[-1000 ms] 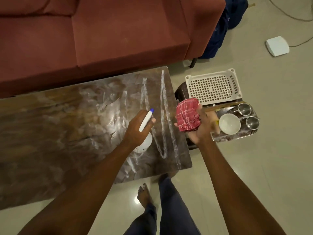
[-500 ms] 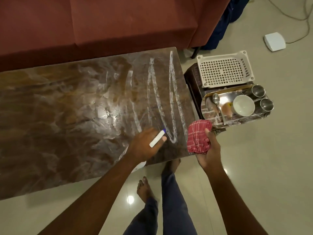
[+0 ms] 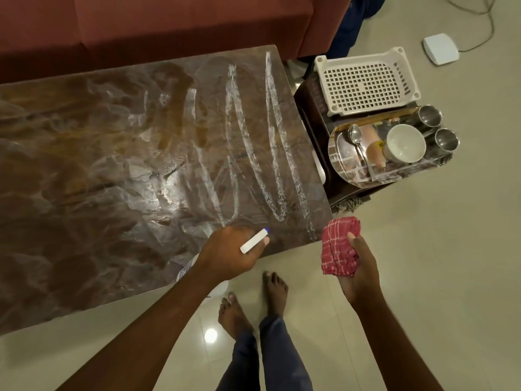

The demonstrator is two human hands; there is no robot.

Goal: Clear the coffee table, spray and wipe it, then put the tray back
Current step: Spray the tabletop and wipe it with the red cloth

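Note:
The brown marbled coffee table [image 3: 112, 179] fills the left and middle, with white foamy streaks [image 3: 270, 142] across its right end. My left hand [image 3: 231, 255] is over the table's near right corner, closed around a white spray bottle [image 3: 253, 242] with a blue nozzle; the bottle's body is mostly hidden under the hand. My right hand [image 3: 358, 272] hovers over the floor just right of the table's corner, gripping a folded red checked cloth [image 3: 339, 249]. The shiny tray [image 3: 344, 167] with a white bowl [image 3: 406, 143], a spoon [image 3: 355, 139] and two steel cups [image 3: 438, 127] rests on a dark stool to the right.
A dark red sofa [image 3: 169, 26] runs along the table's far side. A white perforated basket [image 3: 366, 80] sits behind the tray. A white box [image 3: 441, 52] with a cable lies on the tiled floor at far right. My bare feet [image 3: 253, 300] stand near the table's corner.
Both hands have drawn back toward me, from over the table's right part to its near right corner. The cloth hand dropped away from the tray. The view shifted closer.

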